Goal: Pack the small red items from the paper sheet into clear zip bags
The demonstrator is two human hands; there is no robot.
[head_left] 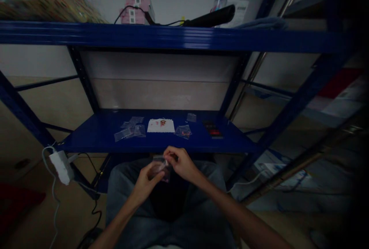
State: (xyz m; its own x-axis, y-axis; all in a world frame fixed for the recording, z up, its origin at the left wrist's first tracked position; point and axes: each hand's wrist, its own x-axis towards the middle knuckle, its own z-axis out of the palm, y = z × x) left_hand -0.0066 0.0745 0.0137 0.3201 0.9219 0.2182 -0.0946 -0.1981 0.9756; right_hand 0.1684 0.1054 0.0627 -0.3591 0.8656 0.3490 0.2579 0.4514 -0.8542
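I hold a small clear plastic zip bag (pixel 161 167) over my lap, just in front of the lower blue shelf (pixel 95 135). My left hand (pixel 145 183) grips the bag from below and behind with curled fingers. My right hand (pixel 180 161) pinches the bag's top edge. On the shelf lie several more small clear bags (pixel 130 130), a white sheet with small red pieces (pixel 160 125), another bag with red pieces (pixel 183 131) and a dark tray with red parts (pixel 213 129).
A blue metal rack surrounds the work spot; its upper shelf beam (pixel 161 35) carries a pink box, a black tool with a cable and a spray bottle. A white power adapter (pixel 61 166) with cables hangs at the left. My knees in jeans fill the foreground.
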